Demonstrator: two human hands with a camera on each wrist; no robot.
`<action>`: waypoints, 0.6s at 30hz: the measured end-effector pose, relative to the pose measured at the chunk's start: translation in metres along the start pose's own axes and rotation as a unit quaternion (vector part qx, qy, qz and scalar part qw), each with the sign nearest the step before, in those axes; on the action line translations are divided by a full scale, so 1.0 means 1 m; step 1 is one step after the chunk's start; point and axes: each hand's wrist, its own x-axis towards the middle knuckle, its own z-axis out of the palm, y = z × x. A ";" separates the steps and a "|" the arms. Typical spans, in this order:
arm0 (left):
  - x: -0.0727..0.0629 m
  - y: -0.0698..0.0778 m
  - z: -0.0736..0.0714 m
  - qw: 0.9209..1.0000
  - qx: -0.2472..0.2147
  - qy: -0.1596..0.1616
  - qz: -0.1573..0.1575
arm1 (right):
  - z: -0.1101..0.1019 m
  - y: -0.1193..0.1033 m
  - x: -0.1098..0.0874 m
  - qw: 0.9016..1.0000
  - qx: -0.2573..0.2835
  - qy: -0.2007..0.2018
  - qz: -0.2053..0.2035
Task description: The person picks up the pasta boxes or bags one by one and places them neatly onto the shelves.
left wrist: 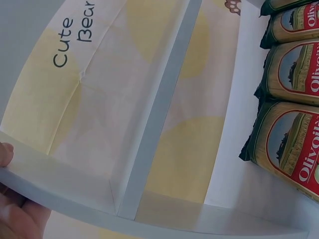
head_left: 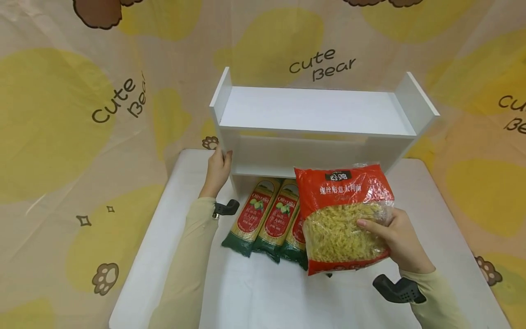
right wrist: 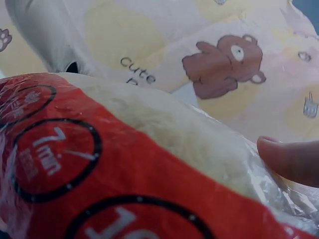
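In the head view my right hand [head_left: 400, 237] grips the right side of a red and clear bag of spiral pasta [head_left: 347, 224], thumb across its front. The bag is held up in front of the white shelf [head_left: 316, 112], overlapping its lower right part. My left hand [head_left: 217, 171] holds the shelf's left side panel, and its fingers [left wrist: 20, 216] show around that edge in the left wrist view. Under the lowest board lie several spaghetti packs [head_left: 252, 214] with green ends and red labels, side by side; the bag hides part of the rightmost ones.
The shelf stands at the back of a table with a white cover [head_left: 255, 297]. Behind and around it hangs a yellow and beige cloth [head_left: 263, 41] with bear prints. Black camera mounts [head_left: 398, 290] sit on both wrists.
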 end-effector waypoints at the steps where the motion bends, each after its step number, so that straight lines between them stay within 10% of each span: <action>1: 0.000 0.000 0.000 1.000 0.000 0.000 0.000 | 0.000 -0.004 0.001 1.000 0.003 -0.002 -0.007; 18: 0.001 0.002 -0.001 1.000 -0.001 -0.005 -0.005 | 0.017 -0.049 0.019 0.996 0.052 -0.016 -0.077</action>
